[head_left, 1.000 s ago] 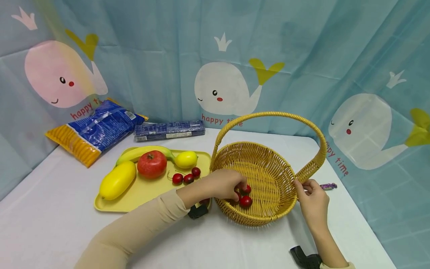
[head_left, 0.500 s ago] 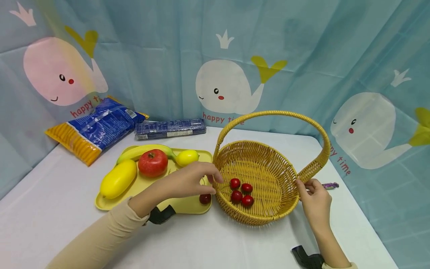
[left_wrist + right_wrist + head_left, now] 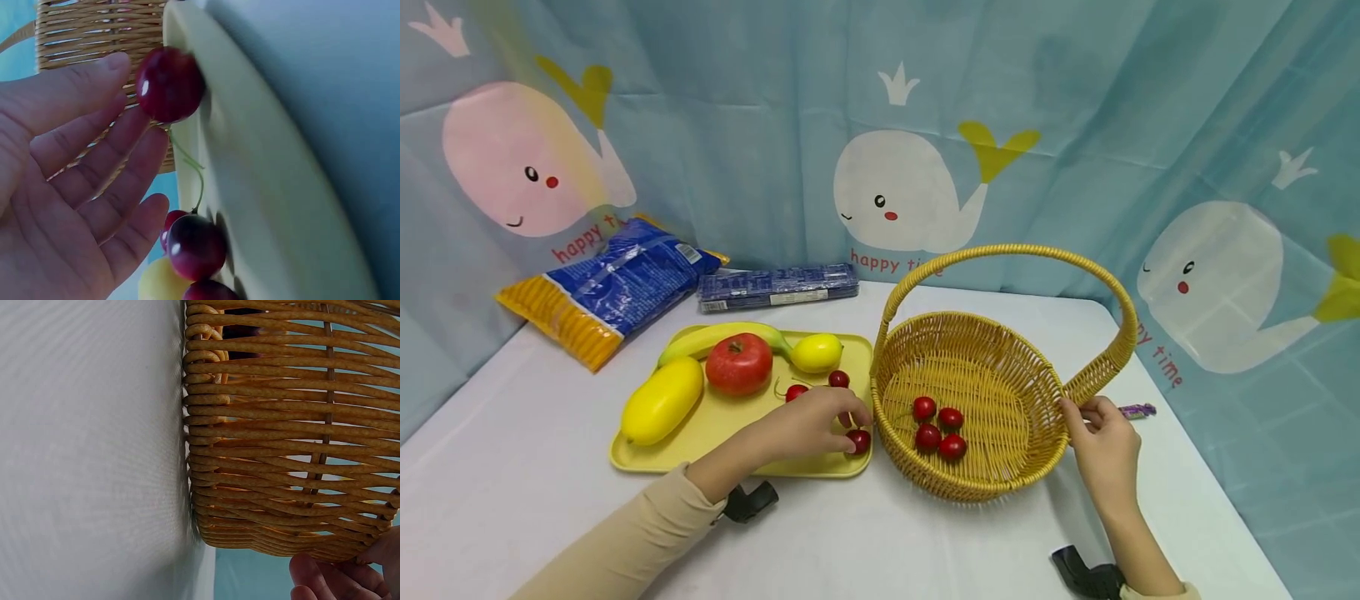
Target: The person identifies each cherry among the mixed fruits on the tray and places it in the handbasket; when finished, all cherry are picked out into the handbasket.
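Observation:
My left hand [image 3: 805, 427] is over the right end of the yellow tray [image 3: 730, 433], beside a dark red cherry [image 3: 170, 84]. In the left wrist view the thumb and the loosely bent fingers are spread near that cherry, not closed round it. More cherries [image 3: 197, 247] lie farther along the tray, partly behind the hand in the head view. My right hand [image 3: 1105, 450] pinches the right rim of the wicker basket [image 3: 970, 492] by the foot of its handle. Several red cherries [image 3: 952, 448] lie inside the basket, towards its left side.
The tray also bears a red apple [image 3: 739, 364], a banana [image 3: 700, 340], a lemon [image 3: 817, 353] and a large yellow fruit [image 3: 662, 402]. Behind stand a blue and orange packet [image 3: 617, 287] and a long blue package [image 3: 778, 287]. A purple-wrapped item [image 3: 1138, 412] lies right of the basket.
My left hand has let go of a cherry inside the basket and moved left, out to the cherry on the tray. My right hand stays on the basket rim.

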`<state>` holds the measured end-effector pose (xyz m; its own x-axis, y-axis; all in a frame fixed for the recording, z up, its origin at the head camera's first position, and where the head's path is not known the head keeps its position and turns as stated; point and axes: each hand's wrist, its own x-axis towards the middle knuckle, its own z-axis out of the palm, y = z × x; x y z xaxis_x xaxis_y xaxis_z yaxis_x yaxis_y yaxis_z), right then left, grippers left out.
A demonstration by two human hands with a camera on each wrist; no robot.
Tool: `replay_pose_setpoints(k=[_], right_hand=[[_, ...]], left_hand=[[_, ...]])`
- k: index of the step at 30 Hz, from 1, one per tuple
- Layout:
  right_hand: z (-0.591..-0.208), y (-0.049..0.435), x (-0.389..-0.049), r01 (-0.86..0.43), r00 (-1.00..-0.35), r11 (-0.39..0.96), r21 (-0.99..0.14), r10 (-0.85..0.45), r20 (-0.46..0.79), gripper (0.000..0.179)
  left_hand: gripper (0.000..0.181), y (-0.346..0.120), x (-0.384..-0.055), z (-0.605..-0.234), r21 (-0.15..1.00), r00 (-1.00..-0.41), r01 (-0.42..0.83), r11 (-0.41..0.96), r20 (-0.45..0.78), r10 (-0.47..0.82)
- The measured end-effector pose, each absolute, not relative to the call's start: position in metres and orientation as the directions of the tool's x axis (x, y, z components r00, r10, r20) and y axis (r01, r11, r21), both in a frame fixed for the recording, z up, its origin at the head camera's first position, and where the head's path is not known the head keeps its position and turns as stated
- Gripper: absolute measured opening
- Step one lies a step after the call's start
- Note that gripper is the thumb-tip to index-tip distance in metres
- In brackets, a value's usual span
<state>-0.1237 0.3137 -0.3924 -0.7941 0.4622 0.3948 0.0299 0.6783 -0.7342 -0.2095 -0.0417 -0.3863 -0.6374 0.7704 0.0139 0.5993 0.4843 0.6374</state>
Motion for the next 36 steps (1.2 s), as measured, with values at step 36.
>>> replay_pose_setpoints(k=[36], right_hand=[[-0.393, 0.314, -0.124, 0.038, -0.793, 0.678, -0.734, 0.467, 0.391, 0.028]], left_hand=[[0.024, -0.057, -0.174, -0.324, 0.490, -0.568, 0.742, 0.458, 0.098, 0.817]])
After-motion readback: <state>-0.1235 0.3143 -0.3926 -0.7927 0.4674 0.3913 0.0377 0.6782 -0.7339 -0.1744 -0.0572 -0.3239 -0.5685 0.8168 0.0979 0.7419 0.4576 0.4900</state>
